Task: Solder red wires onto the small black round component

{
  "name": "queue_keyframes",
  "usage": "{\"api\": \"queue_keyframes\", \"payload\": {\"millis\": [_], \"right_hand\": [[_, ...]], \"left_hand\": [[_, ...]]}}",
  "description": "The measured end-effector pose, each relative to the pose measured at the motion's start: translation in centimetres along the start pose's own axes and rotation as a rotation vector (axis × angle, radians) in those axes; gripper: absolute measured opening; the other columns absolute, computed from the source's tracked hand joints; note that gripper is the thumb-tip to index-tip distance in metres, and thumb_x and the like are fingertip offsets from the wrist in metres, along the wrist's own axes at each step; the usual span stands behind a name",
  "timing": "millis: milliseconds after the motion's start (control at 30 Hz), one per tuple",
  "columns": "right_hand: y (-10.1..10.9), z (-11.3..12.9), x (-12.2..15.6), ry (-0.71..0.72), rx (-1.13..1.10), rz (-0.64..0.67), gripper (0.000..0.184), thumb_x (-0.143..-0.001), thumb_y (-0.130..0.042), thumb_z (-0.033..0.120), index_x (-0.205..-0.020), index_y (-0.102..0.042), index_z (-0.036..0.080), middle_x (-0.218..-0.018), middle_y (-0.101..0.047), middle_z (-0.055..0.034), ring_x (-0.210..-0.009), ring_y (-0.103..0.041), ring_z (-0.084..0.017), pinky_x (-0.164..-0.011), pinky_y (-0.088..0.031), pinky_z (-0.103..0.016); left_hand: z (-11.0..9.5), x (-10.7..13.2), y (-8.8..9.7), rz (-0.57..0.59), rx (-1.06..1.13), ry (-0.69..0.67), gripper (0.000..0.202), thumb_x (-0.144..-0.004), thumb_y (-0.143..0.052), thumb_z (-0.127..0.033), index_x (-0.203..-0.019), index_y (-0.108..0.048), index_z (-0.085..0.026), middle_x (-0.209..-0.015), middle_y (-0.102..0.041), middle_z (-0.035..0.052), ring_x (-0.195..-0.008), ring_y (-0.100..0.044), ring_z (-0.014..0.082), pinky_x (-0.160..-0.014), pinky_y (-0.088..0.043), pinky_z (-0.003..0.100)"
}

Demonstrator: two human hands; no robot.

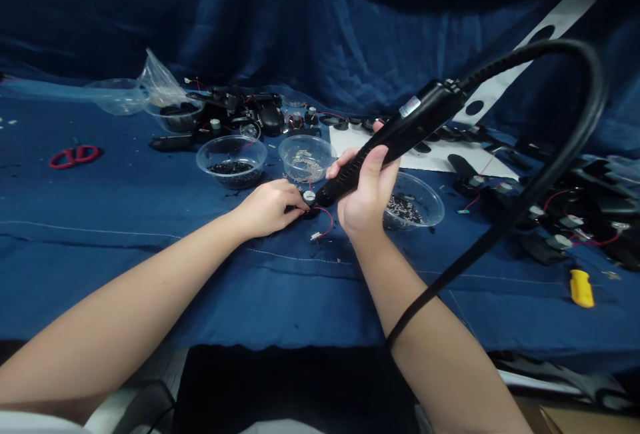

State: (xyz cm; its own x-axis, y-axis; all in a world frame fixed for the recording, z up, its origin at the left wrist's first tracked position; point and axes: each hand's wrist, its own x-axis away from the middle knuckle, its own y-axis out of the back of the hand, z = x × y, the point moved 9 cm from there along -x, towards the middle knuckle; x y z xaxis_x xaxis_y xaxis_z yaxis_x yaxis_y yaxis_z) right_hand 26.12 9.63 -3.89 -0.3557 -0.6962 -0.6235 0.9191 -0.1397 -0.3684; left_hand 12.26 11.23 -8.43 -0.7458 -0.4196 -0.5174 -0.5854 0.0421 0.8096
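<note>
My right hand [369, 187] is wrapped round a black corded electric screwdriver [387, 141], which slants down to the left. Its tip meets a small black part [311, 213] on the blue cloth. A round, white-topped piece like a small motor [309, 196] sits on that part, with a red wire and a white connector [315, 236] trailing to the right. From the left, the closed fingers of my left hand [275, 207] pinch the black part's edge. The exact contact at the tip is partly hidden by my fingers and the tool.
Clear bowls hold black screws [231, 169], silver screws [307, 169] and mixed screws [404, 209]. Red-handled scissors [75, 156] lie left; a yellow handle [581, 289] lies right. Black parts [267, 114] crowd the back. The tool's thick cable [505, 214] loops over my right forearm.
</note>
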Motion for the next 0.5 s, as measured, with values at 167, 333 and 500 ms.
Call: {"api": "queue_keyframes", "payload": {"millis": [167, 333, 500], "right_hand": [[-0.4, -0.1, 0.2, 0.019, 0.035, 0.022, 0.052, -0.098, -0.050, 0.068, -0.136, -0.038, 0.035, -0.079, -0.055, 0.0053, -0.059, -0.057, -0.011, -0.059, -0.051, -0.029], [-0.8, -0.4, 0.6, 0.013, 0.068, 0.041, 0.046, -0.099, -0.049, 0.066, -0.132, -0.040, 0.035, -0.080, -0.055, 0.0041, -0.060, -0.057, -0.012, -0.060, -0.052, -0.031], [-1.1, -0.4, 0.8, 0.011, 0.061, 0.068, 0.044, -0.099, -0.051, 0.065, -0.130, -0.042, 0.035, -0.081, -0.056, 0.0036, -0.061, -0.058, -0.012, -0.060, -0.052, -0.031]], "left_hand": [[0.3, 0.0, -0.2, 0.026, 0.003, 0.029, 0.014, -0.092, -0.067, -0.016, -0.095, -0.080, -0.020, -0.093, -0.077, 0.0036, -0.086, -0.068, 0.0191, -0.081, -0.056, 0.034], [0.4, 0.0, -0.5, 0.054, -0.009, 0.065, 0.015, -0.093, -0.065, -0.018, -0.096, -0.080, -0.020, -0.093, -0.076, 0.0050, -0.086, -0.068, 0.0196, -0.081, -0.056, 0.034], [0.2, 0.0, -0.4, 0.055, -0.021, 0.068, 0.015, -0.093, -0.065, -0.017, -0.096, -0.080, -0.019, -0.092, -0.075, 0.0053, -0.086, -0.068, 0.0200, -0.081, -0.056, 0.034]]}}
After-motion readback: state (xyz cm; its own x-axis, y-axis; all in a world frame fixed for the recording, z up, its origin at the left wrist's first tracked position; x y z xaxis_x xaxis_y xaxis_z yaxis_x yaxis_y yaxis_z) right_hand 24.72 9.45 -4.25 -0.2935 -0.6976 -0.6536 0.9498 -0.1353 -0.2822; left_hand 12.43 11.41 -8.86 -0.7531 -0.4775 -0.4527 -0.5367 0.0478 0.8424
